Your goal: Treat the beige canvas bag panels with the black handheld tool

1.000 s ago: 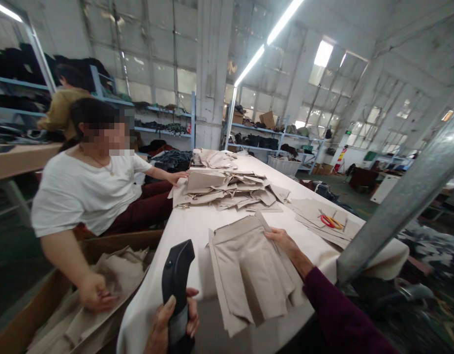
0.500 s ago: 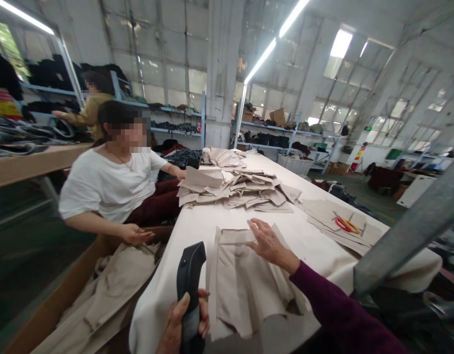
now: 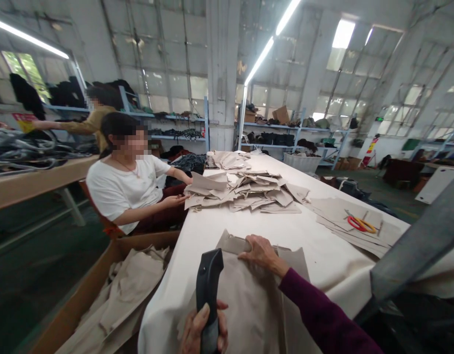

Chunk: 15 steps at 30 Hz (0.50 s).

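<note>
In my left hand (image 3: pixel 208 322) is a black handheld tool (image 3: pixel 208 280) with a wide angled head; my fingers wrap its handle and its exact kind is unclear. The tool stands upright in front of a beige fabric piece (image 3: pixel 249 300) spread on the white-covered table (image 3: pixel 182 275). My right hand (image 3: pixel 261 253), in a purple sleeve, is closed on the folded band along the far edge of that fabric. Part of the fabric lies hidden behind my right forearm and the tool.
Beyond the fabric lies a heap of beige pieces (image 3: pixel 254 189). Red-and-yellow-handled scissors (image 3: pixel 361 224) rest on flat panels at the right, near a metal post (image 3: pixel 407 255). A co-worker (image 3: pixel 131 182) sits at the left beside a cardboard box (image 3: pixel 90 280) of beige fabric.
My right hand has come down onto the fabric's far band and closed on it. The fabric lies differently, nearer me. The co-worker's hand has moved from the box to the heap.
</note>
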Motion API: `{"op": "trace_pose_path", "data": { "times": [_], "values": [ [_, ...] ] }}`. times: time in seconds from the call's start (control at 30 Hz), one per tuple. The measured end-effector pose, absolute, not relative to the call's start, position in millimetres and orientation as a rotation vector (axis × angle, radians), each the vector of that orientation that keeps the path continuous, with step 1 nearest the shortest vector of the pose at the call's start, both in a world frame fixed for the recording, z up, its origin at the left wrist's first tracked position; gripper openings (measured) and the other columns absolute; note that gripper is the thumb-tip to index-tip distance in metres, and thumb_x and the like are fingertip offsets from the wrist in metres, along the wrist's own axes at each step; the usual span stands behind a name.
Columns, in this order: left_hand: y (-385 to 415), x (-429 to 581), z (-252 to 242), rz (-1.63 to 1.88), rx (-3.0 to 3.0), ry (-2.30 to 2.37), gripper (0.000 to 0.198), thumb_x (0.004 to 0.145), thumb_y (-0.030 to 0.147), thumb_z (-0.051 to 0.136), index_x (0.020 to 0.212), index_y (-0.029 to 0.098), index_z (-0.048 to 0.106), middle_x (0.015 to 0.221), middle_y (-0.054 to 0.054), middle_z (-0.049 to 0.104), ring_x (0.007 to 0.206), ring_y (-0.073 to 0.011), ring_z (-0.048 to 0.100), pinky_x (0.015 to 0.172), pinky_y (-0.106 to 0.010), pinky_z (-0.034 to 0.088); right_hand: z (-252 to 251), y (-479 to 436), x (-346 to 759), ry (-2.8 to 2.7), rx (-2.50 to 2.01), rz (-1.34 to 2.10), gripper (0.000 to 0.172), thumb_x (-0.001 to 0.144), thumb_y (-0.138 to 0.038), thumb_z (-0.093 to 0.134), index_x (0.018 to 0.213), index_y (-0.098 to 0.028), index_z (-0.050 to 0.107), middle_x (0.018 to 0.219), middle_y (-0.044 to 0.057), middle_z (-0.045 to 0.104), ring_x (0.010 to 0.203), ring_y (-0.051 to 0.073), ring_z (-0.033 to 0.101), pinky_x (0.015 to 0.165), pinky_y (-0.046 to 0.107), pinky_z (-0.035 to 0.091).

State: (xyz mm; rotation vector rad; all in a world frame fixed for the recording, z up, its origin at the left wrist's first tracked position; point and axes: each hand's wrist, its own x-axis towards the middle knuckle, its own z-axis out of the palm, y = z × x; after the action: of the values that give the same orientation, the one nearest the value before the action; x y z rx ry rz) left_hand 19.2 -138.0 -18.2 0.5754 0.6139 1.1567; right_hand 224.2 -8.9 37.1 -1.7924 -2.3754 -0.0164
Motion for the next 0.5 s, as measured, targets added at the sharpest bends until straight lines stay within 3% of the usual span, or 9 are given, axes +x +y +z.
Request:
{"op": "trace_pose_path", "data": {
  "times": [0.13,0.37,0.5],
  "values": [
    [-141,32,-14,1.153,0.576,0.640,0.044,0.070,0.055,0.065,0.079,0.012,0.064,0.050,0.000,0.057,0.033,-0.0088,0.046,0.034,-0.021,0.036,48,-39,216,-2.331,-1.746,-0.083,0.032,0.081,-0.049,0.061,0.090,-0.018,0.058,0.091,0.004,0.065,0.083,0.019,0.061,0.074,0.030,0.045],
    [-143,30,-5,1.242,0.599,0.746,0.042,0.071,0.054,0.063,0.081,0.013,0.061,0.051,0.001,0.055,0.035,-0.0093,0.045,0.035,-0.021,0.036,41,-80,196,-2.297,-1.723,-0.122,0.017,0.082,-0.029,0.064,0.094,-0.018,0.058,0.092,0.007,0.065,0.085,0.023,0.062,0.073,0.031,0.045],
    [-147,21,6,1.300,0.576,0.794,0.043,0.073,0.054,0.061,0.084,0.013,0.060,0.053,0.001,0.056,0.038,-0.0096,0.047,0.036,-0.020,0.036,26,-90,193,-2.323,-1.703,-0.115,0.021,0.080,-0.020,0.065,0.099,-0.018,0.058,0.098,0.008,0.065,0.092,0.024,0.060,0.079,0.031,0.045]
  ]
}}
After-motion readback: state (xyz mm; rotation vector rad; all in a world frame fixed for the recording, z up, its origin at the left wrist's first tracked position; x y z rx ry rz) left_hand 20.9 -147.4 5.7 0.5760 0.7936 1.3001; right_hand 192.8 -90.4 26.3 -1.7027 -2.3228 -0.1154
